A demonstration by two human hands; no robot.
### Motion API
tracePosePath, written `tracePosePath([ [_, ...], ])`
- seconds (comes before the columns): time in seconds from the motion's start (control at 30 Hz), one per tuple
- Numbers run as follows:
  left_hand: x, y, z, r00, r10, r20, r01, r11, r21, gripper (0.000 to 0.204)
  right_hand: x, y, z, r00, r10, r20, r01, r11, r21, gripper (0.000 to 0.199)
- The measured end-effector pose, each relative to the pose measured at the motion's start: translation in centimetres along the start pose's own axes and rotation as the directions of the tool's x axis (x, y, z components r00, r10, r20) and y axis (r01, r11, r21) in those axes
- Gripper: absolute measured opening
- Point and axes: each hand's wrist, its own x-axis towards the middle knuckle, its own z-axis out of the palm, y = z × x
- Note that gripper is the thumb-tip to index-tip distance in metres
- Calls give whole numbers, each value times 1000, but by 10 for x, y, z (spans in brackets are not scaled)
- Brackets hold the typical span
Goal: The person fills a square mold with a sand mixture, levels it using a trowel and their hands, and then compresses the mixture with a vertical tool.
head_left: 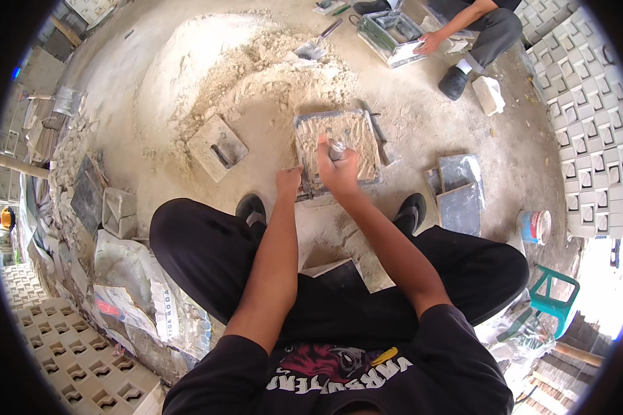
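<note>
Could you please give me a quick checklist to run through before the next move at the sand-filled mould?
1. Right hand grips the grey tool firmly: ok, fingers wrapped round it.
2. Left hand steadies the square metal mould at its near edge: ok.
3. Mould filled with sandy mix: ok, though whether it is level, cannot tell.
4. Mould sits flat on the ground: cannot tell.
5. Co-worker's hand is well away, at the second mould: ok.

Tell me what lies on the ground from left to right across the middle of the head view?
Grey block → flat trowel board → left hand → sand-filled square mould with right hand on it → stacked grey plates → small bucket.
</note>
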Motion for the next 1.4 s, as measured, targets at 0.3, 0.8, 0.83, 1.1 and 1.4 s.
tracePosePath([
  [0.3, 16, -12, 1, 1000, 11, 13, -11, 1000, 6, 27, -4, -6, -1, 998, -38, 54, 38, 999, -10, 43],
  [0.8, -7, -16, 15, 860, 474, -190, -314, 784, 536, 47, 7, -20, -28, 996, 84, -11, -84, 994, -74, 44],
  [0.83, -13, -20, 16, 847, 515, -131, -382, 762, 523, 50, 8, -14, -30, 996, 86, 8, -85, 991, -100, 45],
  [1.1, -45, -49, 21, 777, 607, 169, -524, 474, 708, 70, 5, -7, -34, 999, 37, -11, -38, 993, -110, 44],
  [1.4, -54, -36, 23, 656, 655, 375, -572, 108, 813, 126, 42, -28, -62, 985, 52, -165, -62, 997, -56, 46],
])
